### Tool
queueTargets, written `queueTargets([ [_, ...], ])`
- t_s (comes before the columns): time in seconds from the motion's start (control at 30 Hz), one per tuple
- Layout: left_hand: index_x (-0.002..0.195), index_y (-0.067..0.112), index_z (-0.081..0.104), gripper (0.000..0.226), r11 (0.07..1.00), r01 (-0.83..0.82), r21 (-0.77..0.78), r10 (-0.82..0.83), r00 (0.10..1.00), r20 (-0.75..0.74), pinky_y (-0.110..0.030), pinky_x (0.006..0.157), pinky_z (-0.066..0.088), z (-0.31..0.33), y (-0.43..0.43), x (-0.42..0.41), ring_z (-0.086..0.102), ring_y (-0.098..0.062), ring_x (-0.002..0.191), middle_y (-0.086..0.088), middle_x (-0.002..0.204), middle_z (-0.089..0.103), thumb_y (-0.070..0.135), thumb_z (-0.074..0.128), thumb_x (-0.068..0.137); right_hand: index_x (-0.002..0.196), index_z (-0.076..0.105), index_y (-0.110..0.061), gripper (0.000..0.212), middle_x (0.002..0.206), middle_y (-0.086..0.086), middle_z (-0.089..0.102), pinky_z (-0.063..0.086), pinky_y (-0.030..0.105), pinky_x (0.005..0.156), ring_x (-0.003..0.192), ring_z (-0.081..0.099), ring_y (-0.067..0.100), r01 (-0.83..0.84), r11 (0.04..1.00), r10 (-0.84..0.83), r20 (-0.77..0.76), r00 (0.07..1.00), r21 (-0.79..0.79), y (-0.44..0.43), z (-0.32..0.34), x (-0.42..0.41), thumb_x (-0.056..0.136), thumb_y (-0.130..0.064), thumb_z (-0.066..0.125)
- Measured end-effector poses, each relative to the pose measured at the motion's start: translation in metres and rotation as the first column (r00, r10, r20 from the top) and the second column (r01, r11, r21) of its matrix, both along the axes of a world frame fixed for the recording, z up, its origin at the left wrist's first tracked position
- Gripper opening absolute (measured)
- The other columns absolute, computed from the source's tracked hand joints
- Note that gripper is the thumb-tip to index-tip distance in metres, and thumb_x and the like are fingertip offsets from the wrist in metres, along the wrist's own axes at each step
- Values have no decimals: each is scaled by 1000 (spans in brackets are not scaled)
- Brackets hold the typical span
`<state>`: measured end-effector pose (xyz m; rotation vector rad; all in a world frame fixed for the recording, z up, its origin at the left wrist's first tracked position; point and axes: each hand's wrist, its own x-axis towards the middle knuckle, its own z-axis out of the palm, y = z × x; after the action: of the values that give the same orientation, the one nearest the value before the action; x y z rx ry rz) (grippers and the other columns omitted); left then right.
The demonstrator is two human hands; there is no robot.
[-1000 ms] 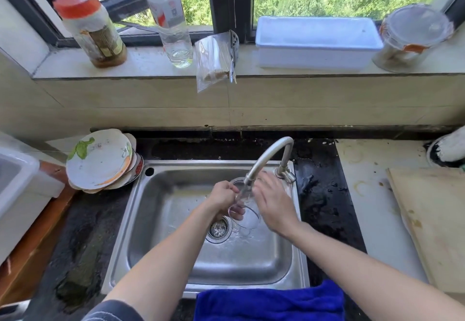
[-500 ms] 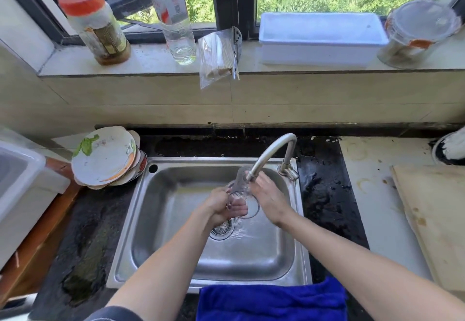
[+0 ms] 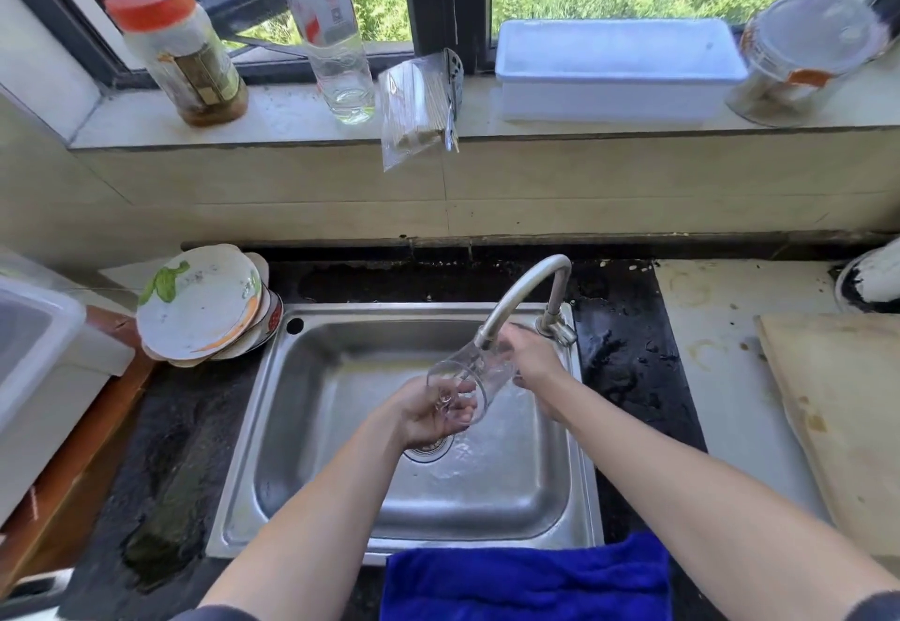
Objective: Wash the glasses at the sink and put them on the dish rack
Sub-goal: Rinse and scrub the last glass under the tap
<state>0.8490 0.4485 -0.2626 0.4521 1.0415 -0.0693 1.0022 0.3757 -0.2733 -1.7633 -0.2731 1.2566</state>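
Observation:
A clear drinking glass (image 3: 479,369) lies tilted on its side over the steel sink (image 3: 311,430), just under the spout of the curved faucet (image 3: 523,294). Its open mouth points toward me and to the left. My left hand (image 3: 428,413) grips the glass at the rim, with fingers curled into the mouth. My right hand (image 3: 533,360) holds the far end at the base, below the faucet. Water runs down and ripples over the sink floor by the drain (image 3: 428,450).
A stack of plates (image 3: 199,304) leans at the sink's back left corner. A white plastic bin (image 3: 34,377) stands at far left. A blue towel (image 3: 526,581) hangs over the front edge. A wooden board (image 3: 842,416) lies at right. Bottles, jars and a white box line the windowsill.
The glass has tipped from nearly upright to lying on its side, mouth turned toward me. My left hand has slid down to the rim; my right hand has moved to the base.

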Motion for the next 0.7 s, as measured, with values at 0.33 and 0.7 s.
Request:
queueTargets([
  [0.33,119,9,61,42,716,246,653,-205,969,-141,-30,69,49,37,4,-5,62,-22,90,-12,105,67,20,48,81,93,68,-19,31,103,6,66,60,44,72,88,65,25,53,994,-55,-18,998,-101,4,0,7,79,-47,65],
  [0.7,124,1,51,31,584,508,633,-505,838,-207,-30,62,56,25,5,-6,64,-16,65,-17,93,62,-2,52,93,108,65,-18,46,95,2,60,56,32,57,72,57,21,-31,964,67,127,990,-264,11,10,15,77,-51,62],
])
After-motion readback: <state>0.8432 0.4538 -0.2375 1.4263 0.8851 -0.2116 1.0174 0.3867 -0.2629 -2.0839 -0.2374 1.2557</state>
